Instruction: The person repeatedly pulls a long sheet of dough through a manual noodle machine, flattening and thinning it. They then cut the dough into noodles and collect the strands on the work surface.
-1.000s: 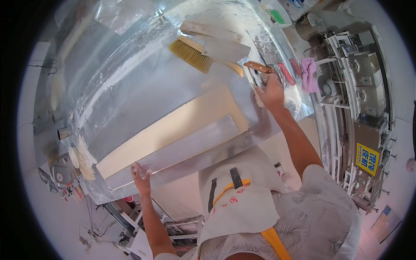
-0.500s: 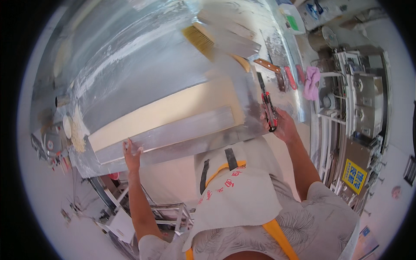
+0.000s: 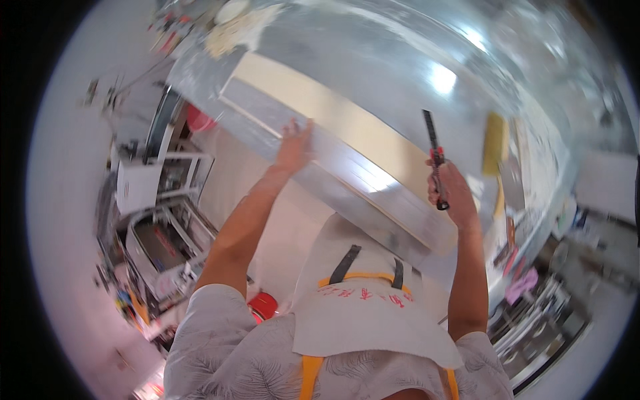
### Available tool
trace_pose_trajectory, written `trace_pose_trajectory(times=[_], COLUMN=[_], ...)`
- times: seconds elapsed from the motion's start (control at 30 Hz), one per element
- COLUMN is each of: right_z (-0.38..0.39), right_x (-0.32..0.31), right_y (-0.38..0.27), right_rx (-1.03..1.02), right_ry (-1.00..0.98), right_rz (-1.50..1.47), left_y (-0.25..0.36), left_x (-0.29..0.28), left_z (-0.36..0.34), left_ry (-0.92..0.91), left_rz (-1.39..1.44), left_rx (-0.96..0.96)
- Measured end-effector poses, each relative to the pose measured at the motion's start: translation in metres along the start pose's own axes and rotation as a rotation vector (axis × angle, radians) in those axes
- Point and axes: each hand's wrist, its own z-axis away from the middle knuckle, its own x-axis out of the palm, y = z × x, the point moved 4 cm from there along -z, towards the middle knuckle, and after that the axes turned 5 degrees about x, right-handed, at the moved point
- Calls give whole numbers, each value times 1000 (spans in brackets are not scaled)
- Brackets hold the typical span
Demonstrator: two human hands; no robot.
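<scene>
A long sheet of pale yellow dough (image 3: 337, 100) lies flat on the metal worktable (image 3: 393, 73). Along its near side, a flat metal strip (image 3: 337, 163) rests on the dough and leaves a narrow dough edge showing in front. My left hand (image 3: 295, 147) is on the strip toward its left part, fingers spread and slightly blurred. At the right end of the sheet, my right hand (image 3: 456, 190) grips a red and black utility knife (image 3: 436, 160). Its dark blade points away from me, over the far edge of the dough.
A yellow-bristled brush (image 3: 493, 143) and a metal scraper (image 3: 513, 183) lie right of the knife. Crumbly pale bits (image 3: 227, 39) sit at the far left of the table. A pink cloth (image 3: 521, 285) hangs at right; a red bucket (image 3: 263, 306) is below left.
The whole view has turned, so the table slants the other way. My right hand has brought the knife from the table's right edge over the dough. My left hand sits farther along the strip.
</scene>
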Motion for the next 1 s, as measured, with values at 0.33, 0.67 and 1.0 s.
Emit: trace_pose_trajectory(times=[0.33, 0.67, 1.0], right_z=[-286, -287, -72], right_x=[292, 327, 101], right_y=[-20, -46, 11], right_rx=[-44, 5, -334], right_ry=[-202, -30, 525], right_rz=[702, 434, 367], left_y=[8, -50, 130], left_x=[-28, -38, -73], left_z=[13, 12, -6], left_ry=[-26, 225, -494], left_rz=[147, 1340, 1563], left_rx=[-147, -90, 97])
